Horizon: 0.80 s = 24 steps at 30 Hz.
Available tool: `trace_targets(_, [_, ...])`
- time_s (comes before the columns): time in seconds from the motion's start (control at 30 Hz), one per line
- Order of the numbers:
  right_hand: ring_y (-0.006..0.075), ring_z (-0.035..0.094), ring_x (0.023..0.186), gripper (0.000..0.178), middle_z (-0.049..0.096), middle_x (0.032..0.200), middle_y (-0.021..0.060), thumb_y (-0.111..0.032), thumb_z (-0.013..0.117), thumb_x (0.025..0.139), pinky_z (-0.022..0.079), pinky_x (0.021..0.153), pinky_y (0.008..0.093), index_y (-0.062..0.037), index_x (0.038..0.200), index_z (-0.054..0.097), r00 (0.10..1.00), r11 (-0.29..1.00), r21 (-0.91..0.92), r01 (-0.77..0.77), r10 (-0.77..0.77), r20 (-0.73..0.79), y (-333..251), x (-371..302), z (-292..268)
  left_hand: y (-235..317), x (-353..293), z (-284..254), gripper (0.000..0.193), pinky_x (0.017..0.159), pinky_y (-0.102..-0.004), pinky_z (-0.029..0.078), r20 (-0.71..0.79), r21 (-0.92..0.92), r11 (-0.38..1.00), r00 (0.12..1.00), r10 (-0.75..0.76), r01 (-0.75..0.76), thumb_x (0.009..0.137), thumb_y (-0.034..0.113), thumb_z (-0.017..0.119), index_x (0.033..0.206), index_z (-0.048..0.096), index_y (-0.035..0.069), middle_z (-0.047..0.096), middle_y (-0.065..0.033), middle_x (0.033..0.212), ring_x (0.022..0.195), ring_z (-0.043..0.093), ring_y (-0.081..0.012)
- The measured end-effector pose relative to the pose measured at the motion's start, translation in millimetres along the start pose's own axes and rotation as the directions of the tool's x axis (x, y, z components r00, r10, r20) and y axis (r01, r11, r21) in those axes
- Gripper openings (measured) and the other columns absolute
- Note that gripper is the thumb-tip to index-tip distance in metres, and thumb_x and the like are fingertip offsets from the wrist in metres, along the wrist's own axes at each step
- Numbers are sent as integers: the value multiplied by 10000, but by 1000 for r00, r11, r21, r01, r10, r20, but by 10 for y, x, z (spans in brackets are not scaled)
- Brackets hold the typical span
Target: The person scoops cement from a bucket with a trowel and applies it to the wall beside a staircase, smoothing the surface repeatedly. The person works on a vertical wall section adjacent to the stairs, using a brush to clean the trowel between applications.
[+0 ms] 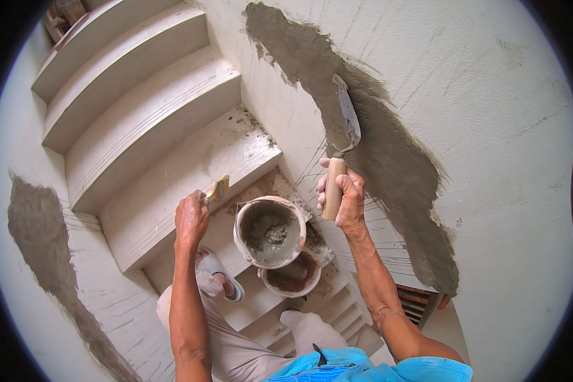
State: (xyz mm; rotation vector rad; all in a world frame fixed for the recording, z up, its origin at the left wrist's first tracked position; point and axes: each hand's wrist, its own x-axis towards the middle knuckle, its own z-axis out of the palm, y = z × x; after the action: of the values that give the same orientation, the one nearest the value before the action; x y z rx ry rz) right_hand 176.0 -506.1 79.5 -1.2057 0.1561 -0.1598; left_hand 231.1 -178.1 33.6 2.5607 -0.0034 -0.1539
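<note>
The person's right hand (345,192), at 3 o'clock just off the centre of the view, is closed around the pale wooden handle of a trowel (347,118). The grey metal blade points to 12 o'clock from that hand, in front of the wet-looking mortar patch (388,143) on the right-hand wall (490,159); whether it touches the surface cannot be told. The patch runs from 12 o'clock round to 4 o'clock, with ragged edges.

The left hand (191,218), at about 8 o'clock from the centre, grips a small brush-like tool (218,189) with a yellowish head tilted toward 1 o'clock from the fist; the fingers mostly hide its handle.

Between the forearms sits an upper bucket (240,239), pale-rimmed and with a wire handle, holding grey mix. At 5 o'clock from it, a lower bucket (285,293) is partly covered by it in the view and looks brownish inside.

Curved pale stairs (153,95) fill the area from 10 to 11 o'clock. On the left-hand wall (108,299), a second mortar patch (41,239) stretches from 9 toward 7 o'clock. A foot in a light slipper (237,291) stands at 8 o'clock from the upper bucket, and a bright blue shirt (363,366) shows at 6 o'clock.
</note>
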Motion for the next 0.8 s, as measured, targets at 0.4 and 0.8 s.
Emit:
trace_targets(0.4, [147,594,565,692,597,762,78,-514,712,868,525,453,301,53,1231,554,995,987,160,-26,10,104,-55,6,-144,76,9,6,196,803,-560,478,-1,-11,1000,1000,14,-14,935,167,553,975,646,-1,677,-273,950,933,632,-481])
trace_targets(0.8, [174,597,553,711,596,753,91,-523,767,827,525,445,324,39,1204,550,995,972,233,-18,-4,96,-18,-136,-315,64,55,65,185,801,-565,472,-5,-2,999,999,52,-52,925,152,554,961,644,-6,669,-283,944,927,622,-492])
